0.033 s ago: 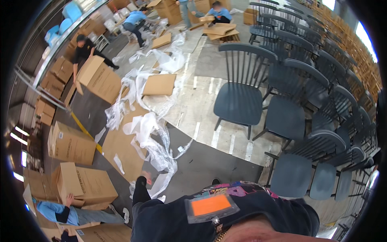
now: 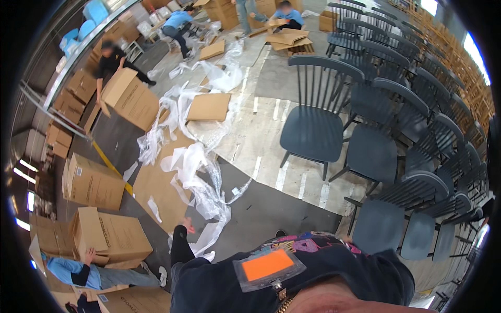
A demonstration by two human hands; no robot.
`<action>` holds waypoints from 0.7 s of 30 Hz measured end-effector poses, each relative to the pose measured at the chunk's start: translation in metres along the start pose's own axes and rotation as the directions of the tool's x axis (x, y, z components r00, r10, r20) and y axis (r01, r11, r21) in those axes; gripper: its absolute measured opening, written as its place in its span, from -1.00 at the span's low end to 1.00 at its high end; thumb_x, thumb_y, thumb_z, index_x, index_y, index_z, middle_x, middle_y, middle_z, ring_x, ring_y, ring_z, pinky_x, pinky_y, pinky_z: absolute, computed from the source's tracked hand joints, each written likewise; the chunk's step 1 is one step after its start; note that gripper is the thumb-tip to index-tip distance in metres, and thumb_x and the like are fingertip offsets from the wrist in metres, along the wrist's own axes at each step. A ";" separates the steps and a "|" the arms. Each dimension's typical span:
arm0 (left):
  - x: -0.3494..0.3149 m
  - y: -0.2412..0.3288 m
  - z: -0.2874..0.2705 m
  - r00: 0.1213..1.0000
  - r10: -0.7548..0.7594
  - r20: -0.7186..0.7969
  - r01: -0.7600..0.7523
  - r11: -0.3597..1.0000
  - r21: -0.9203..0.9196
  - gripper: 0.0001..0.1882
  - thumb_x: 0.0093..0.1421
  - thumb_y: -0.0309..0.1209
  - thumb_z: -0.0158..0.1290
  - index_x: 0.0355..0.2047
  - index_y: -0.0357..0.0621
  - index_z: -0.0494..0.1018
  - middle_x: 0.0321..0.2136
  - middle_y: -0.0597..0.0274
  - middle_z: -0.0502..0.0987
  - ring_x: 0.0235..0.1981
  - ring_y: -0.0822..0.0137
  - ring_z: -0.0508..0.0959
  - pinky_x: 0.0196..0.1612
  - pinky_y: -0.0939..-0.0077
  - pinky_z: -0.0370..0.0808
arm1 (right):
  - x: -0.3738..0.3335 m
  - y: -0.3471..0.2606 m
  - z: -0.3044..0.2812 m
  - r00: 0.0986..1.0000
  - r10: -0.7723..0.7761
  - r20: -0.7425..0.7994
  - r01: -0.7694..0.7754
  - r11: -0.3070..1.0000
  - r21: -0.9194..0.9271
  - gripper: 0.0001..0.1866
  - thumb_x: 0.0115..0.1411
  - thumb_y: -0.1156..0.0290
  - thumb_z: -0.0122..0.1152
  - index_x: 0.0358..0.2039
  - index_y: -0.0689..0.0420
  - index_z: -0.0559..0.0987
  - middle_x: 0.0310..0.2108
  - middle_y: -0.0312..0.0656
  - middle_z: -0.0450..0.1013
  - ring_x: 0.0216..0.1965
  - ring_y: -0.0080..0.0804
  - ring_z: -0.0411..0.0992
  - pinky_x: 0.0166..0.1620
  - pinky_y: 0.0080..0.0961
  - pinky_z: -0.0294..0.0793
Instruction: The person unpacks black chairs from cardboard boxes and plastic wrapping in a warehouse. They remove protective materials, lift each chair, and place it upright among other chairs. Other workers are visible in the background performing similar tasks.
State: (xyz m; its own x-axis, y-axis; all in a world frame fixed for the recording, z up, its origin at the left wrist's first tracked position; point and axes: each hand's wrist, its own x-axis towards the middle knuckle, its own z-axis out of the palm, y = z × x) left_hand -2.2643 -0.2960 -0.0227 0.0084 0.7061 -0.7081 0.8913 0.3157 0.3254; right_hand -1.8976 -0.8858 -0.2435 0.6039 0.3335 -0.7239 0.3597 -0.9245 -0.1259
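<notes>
My left hand point(image 2: 189, 225) hangs low beside my body, past the end of a dark sleeve. Its fingers look loosely apart and nothing shows in them. Close by in the picture, crumpled clear plastic wrap point(image 2: 201, 182) trails over a flat cardboard sheet point(image 2: 156, 180) on the floor. Of my right hand point(image 2: 345, 238), only a sliver of skin shows past my shirt, near a dark blue-grey chair point(image 2: 378, 229); its fingers are hidden. Another spindle-back chair point(image 2: 311, 133) stands upright farther ahead.
Rows of dark chairs point(image 2: 373, 151) fill the right side. Large cartons point(image 2: 96, 182) stand at left, where a person in blue point(image 2: 78, 271) touches one. A person in black point(image 2: 112, 62) handles another carton point(image 2: 130, 99). Farther back, people work among flattened cardboard point(image 2: 287, 36).
My left hand has shifted slightly up and left. A sliver of my right hand now shows beside the shirt. The badge on my chest has tilted and moved left a little.
</notes>
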 end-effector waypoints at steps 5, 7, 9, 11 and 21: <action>0.037 -0.009 -0.003 0.992 0.121 -0.026 -0.122 0.988 -0.092 -0.66 0.20 -0.22 -0.11 -0.37 -0.34 0.37 -0.66 0.00 0.47 -0.75 0.13 0.54 -0.81 0.32 0.39 | 0.094 -0.138 -0.171 0.946 -0.026 -0.324 0.272 0.609 0.745 -0.68 0.24 0.18 0.02 -0.25 0.20 0.51 -0.47 -0.08 0.53 -0.53 -0.34 0.54 -0.48 -0.46 0.48; 0.033 -0.033 0.004 0.987 0.159 0.003 -0.159 0.986 0.043 -0.67 0.13 -0.24 0.03 -0.46 -0.34 0.37 -0.71 0.03 0.44 -0.82 0.16 0.47 -0.80 0.27 0.43 | 0.122 -0.199 -0.217 0.930 -0.163 -0.331 0.367 0.484 0.794 -0.69 0.26 0.22 0.02 -0.14 0.19 0.45 -0.42 -0.15 0.52 -0.53 -0.42 0.53 -0.55 -0.58 0.42; 0.032 -0.037 0.033 0.976 -0.066 0.207 0.109 0.973 -0.203 -0.70 0.18 -0.26 0.01 -0.49 -0.28 0.49 -0.63 0.00 0.55 -0.61 0.13 0.61 -0.52 0.25 0.55 | 0.145 -0.240 -0.250 0.908 -0.204 -0.367 0.420 0.470 0.777 -0.73 0.25 0.30 0.02 -0.22 0.28 0.47 -0.45 -0.10 0.51 -0.48 -0.40 0.54 -0.47 -0.50 0.52; 0.023 -0.037 0.051 0.942 -0.131 0.309 0.195 0.963 -0.184 -0.72 0.15 -0.27 0.03 -0.50 -0.27 0.48 -0.63 0.02 0.55 -0.61 0.15 0.60 -0.52 0.26 0.55 | 0.167 -0.272 -0.269 0.950 -0.188 -0.251 0.312 0.478 0.821 -0.72 0.23 0.28 0.02 -0.21 0.25 0.48 -0.45 -0.13 0.52 -0.50 -0.40 0.54 -0.51 -0.49 0.49; 0.079 0.054 0.046 0.943 -0.121 0.312 0.218 0.928 -0.301 -0.78 0.03 -0.31 0.15 -0.54 -0.23 0.47 -0.65 0.09 0.54 -0.65 0.22 0.56 -0.50 0.33 0.53 | 0.300 -0.580 -0.343 0.656 -0.753 -0.058 0.734 0.617 0.283 -0.67 0.05 0.16 0.10 -0.32 0.16 0.56 -0.38 -0.02 0.54 -0.42 -0.15 0.52 -0.25 -0.29 0.48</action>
State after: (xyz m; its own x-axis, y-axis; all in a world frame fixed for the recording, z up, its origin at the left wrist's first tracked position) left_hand -2.1947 -0.2526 -0.0904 0.0418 0.4299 -0.9019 0.6928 0.6379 0.3362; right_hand -1.6809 -0.1861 -0.1547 0.1665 0.9255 -0.3402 0.4643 -0.3780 -0.8010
